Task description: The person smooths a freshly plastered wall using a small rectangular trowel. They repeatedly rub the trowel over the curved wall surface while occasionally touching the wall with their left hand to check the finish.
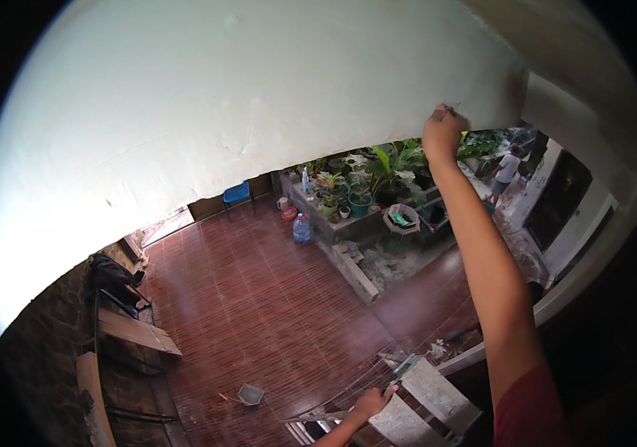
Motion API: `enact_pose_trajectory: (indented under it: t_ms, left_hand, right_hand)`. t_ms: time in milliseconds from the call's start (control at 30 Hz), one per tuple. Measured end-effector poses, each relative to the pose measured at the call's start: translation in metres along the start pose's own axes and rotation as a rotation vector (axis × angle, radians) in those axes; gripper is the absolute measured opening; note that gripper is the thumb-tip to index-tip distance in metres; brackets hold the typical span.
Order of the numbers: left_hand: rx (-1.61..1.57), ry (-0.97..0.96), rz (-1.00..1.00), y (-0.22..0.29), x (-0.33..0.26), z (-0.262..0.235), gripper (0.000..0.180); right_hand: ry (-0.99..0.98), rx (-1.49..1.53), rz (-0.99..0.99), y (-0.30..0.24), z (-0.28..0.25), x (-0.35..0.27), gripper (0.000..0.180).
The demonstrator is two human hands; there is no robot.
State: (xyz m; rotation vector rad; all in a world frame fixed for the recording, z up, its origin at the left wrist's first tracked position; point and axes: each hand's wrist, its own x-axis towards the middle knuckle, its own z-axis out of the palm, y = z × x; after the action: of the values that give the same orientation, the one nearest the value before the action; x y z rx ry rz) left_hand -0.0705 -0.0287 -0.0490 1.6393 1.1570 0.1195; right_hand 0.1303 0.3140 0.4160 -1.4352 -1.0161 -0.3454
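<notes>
My right hand (444, 135) is raised at arm's length to the lower edge of a pale painted beam (259, 82). Its fingers are closed against the surface; whatever is in them is too small and hidden to name. Low down, my left hand (371, 403) is closed on the edge of a worn stepladder (438, 395) with pale, stained flat steps. Small scuffs and peeling spots mark the beam's face.
Red-brown tiles (244, 298) cover the floor far below. A trowel-like tray (250, 395) lies there. Potted plants (360, 201), a water jug (301, 228) and a blue chair (236, 194) stand farther off. Boards (136, 329) lean at left. A person (507, 173) walks at right.
</notes>
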Motion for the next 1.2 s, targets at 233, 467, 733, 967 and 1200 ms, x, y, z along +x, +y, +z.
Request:
enact_pose_trajectory:
  t_ms: [233,467,733,967,1200]
  left_hand:
    - [-0.01,0.07,0.006,0.006,-0.003,0.008,0.091]
    - [0.056,0.038,-0.078,0.009,-0.001,0.013,0.089]
    - [0.013,0.026,-0.049,0.014,-0.006,0.012,0.091]
    - [0.052,0.07,-0.002,0.017,-0.007,0.017,0.091]
    - [0.089,0.064,-0.034,0.016,-0.006,0.022,0.09]
  right_hand:
    - [-0.001,0.063,-0.004,0.001,-0.014,0.007,0.034]
    - [-0.027,0.08,-0.013,0.009,-0.013,0.012,0.029]
    - [0.056,0.328,0.164,0.034,-0.004,0.035,0.027]
    - [0.083,0.132,0.176,0.036,-0.014,0.043,0.032]
    - [0.047,0.048,0.111,0.06,-0.029,0.063,0.03]
